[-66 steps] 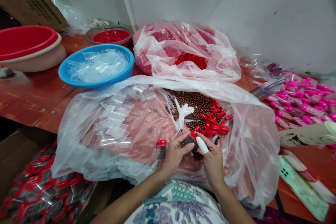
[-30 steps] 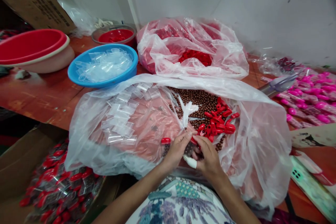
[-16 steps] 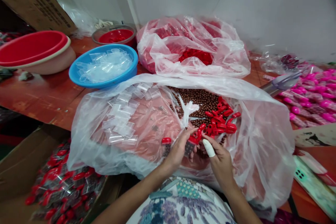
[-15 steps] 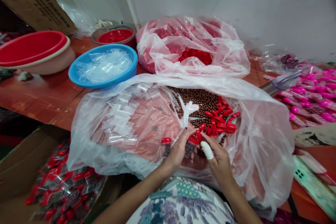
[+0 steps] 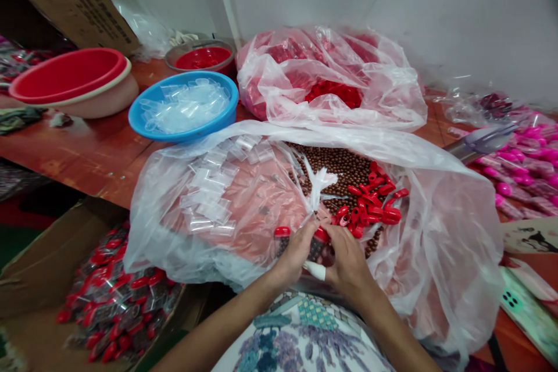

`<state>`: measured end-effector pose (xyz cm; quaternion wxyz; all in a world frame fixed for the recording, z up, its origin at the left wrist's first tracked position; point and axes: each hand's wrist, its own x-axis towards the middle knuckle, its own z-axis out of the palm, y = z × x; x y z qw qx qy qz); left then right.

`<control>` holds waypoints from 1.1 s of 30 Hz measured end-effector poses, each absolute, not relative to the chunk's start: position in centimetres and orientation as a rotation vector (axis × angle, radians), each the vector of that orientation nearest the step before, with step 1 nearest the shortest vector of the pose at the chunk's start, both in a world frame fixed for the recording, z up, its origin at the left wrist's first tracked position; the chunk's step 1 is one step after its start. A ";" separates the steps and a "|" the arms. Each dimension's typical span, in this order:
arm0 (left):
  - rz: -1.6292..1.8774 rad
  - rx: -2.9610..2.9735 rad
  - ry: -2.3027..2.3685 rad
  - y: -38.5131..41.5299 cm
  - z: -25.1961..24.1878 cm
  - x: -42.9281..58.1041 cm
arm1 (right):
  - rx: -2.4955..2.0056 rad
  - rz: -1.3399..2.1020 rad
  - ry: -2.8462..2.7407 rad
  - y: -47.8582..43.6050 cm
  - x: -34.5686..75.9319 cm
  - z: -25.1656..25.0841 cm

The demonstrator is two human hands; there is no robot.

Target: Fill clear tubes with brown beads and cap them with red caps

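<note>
A small clear container of brown beads [image 5: 315, 249] sits between my hands, with a red cap [image 5: 321, 234] at its top. My left hand [image 5: 299, 251] is closed around its left side. My right hand [image 5: 349, 257] is closed on the right, fingertips against the cap and the white-wrapped thumb [image 5: 314, 270] low in front. My fingers hide part of the container. Left of it stands another red-capped container [image 5: 282, 239], close to my left hand. Loose red caps [image 5: 370, 203] lie beyond my right hand, beside a spread of brown beads [image 5: 344, 165].
Empty clear containers [image 5: 209, 200] lie on the plastic sheet [image 5: 170, 256]. Behind are a blue basin [image 5: 139, 122] of clear pieces, red and white basins [image 5: 104, 93], and a bag of red parts [image 5: 279, 93]. A carton [image 5: 26, 308] with filled containers is lower left; a phone [image 5: 523, 308] lies right.
The red cap that showed between my fingertips is now down at the container top, mostly covered. My right hand has turned inward and closed in, its wrapped thumb moving left and down. The view has shifted slightly.
</note>
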<state>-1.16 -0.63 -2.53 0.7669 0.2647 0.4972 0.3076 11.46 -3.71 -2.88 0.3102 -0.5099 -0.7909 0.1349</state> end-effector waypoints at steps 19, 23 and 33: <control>-0.338 2.440 1.722 4.1 1.3 -21.1 | -1.363 0.449 -2.344 -2.8 7.8 -4.4; -0.231 2.520 1.589 5.7 0.2 -21.6 | -1.355 0.467 -2.254 -2.8 8.9 -3.4; 0.654 1.832 1.282 10.3 0.9 -8.3 | -1.524 0.497 -1.993 -1.9 14.1 -2.8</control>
